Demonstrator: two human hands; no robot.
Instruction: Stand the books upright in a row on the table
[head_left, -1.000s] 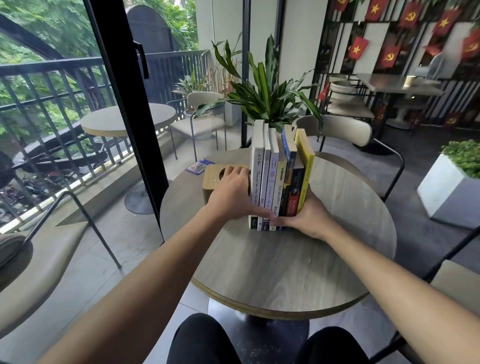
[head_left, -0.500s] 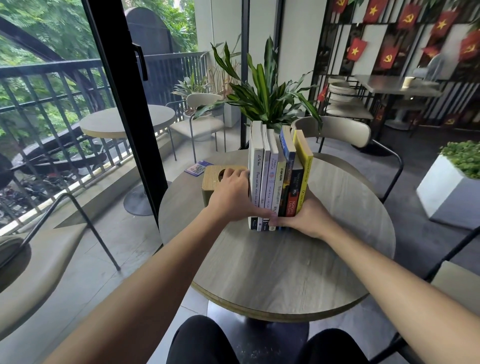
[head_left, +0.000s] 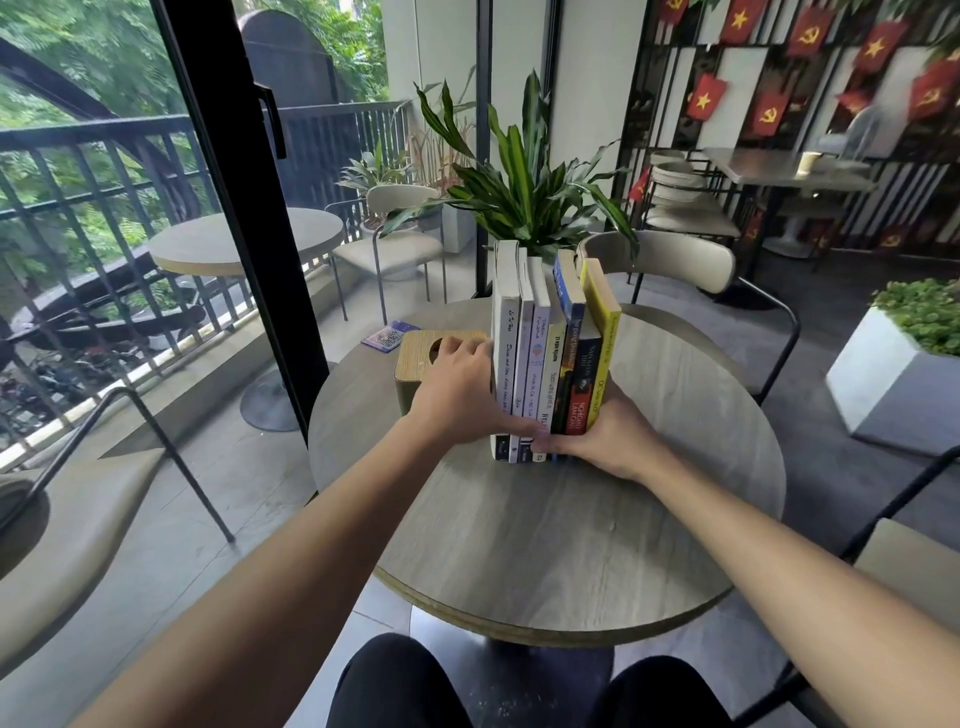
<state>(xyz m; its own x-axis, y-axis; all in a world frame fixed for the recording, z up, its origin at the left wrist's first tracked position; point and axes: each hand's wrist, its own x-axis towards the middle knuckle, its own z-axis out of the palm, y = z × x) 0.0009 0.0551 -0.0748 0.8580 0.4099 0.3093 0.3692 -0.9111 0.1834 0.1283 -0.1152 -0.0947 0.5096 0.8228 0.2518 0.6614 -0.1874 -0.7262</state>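
Several books (head_left: 550, 353) stand upright in a tight row near the middle of the round wooden table (head_left: 561, 545), spines facing me: white ones on the left, then a blue, a dark and a yellow one on the right. My left hand (head_left: 460, 389) presses flat against the left side of the leftmost white book. Against the yellow book's lower right side rests my right hand (head_left: 602, 436), its thumb across the bottom of the spines. Both hands squeeze the row together.
A wooden box (head_left: 415, 358) with a round hole stands just left of the books, partly behind my left hand. A small QR card (head_left: 389, 335) lies at the table's far left edge. A potted plant (head_left: 524, 182) and a chair (head_left: 675, 260) stand behind the table.
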